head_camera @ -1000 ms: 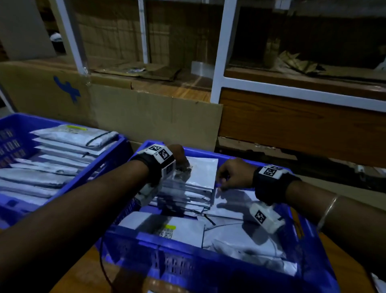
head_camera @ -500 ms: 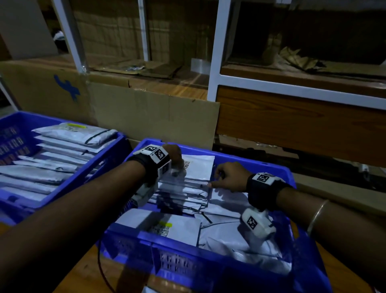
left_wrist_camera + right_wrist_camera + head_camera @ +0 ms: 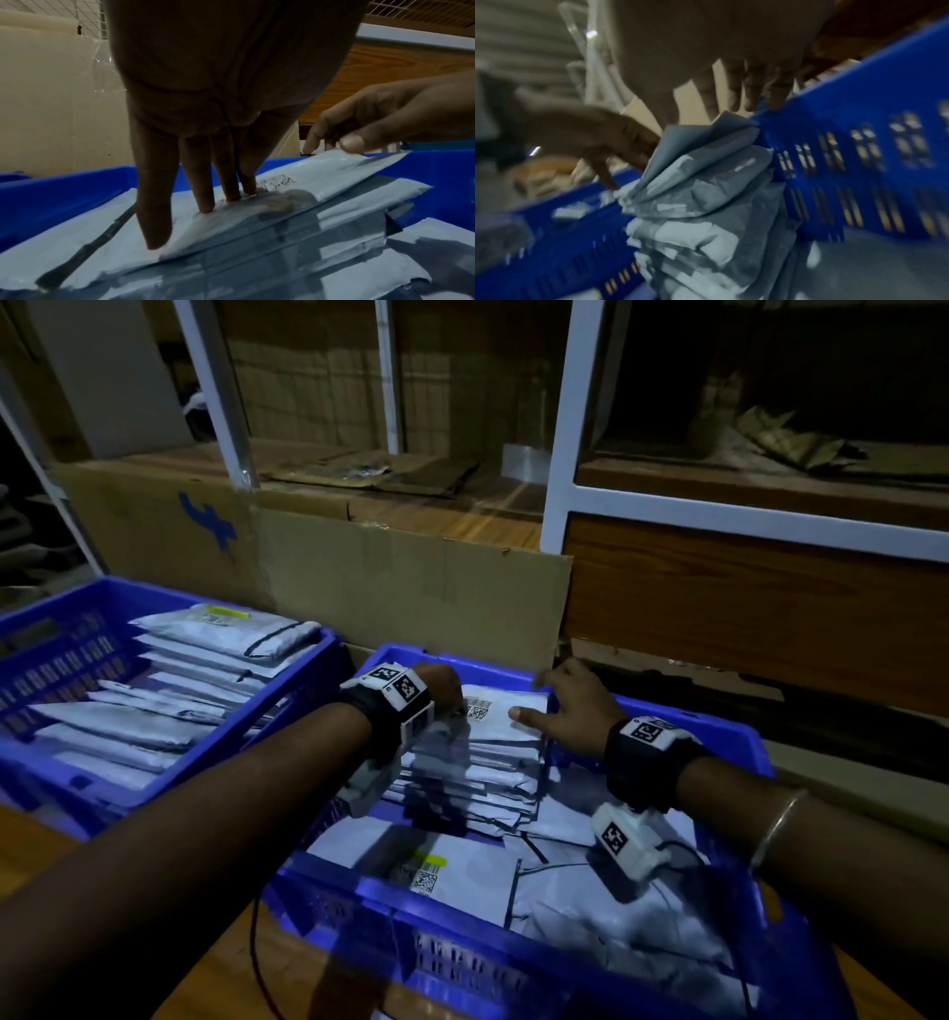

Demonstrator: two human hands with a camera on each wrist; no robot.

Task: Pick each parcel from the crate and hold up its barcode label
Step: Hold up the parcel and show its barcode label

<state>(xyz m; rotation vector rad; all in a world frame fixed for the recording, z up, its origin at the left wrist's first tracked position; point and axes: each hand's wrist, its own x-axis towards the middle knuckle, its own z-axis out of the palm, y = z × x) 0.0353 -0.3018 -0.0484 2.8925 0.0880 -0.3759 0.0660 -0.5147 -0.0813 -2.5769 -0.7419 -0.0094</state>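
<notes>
1. Lying nearest the camera in the blue slotted plastic crate [image 3: 513, 963], flat grey plastic mailer parcels [image 3: 590, 916] cover the floor; one [image 3: 452, 870] shows a yellow sticker and a printed code, well short of both hands.
2. Beyond them rises a leaning stack of grey mailer parcels [image 3: 472, 778], just below the hands.
3. On top of that stack lies the top grey parcel [image 3: 506, 711] [image 3: 321, 174], its barcode label [image 3: 477, 708] [image 3: 279, 180] facing up, between the two hands.
4. The left hand [image 3: 441, 685] [image 3: 205, 121] has its fingers [image 3: 197, 172] straight, their tips pressing down on the left part of the top grey parcel, just beside the label.
5. The right hand [image 3: 570, 706] [image 3: 385, 117] is spread wide over the parcel's right edge: the thumb rests on its face, the fingers reach past the far edge. Whether they hook under it cannot be told; the right wrist view is blurred.
6. Left of the left hand stands a second blue plastic crate [image 3: 77, 629] holding rows of grey parcels.
7. Beyond both hands stand a brown cardboard sheet [image 3: 411, 588] and a white-framed wooden shelf [image 3: 744, 588].
</notes>
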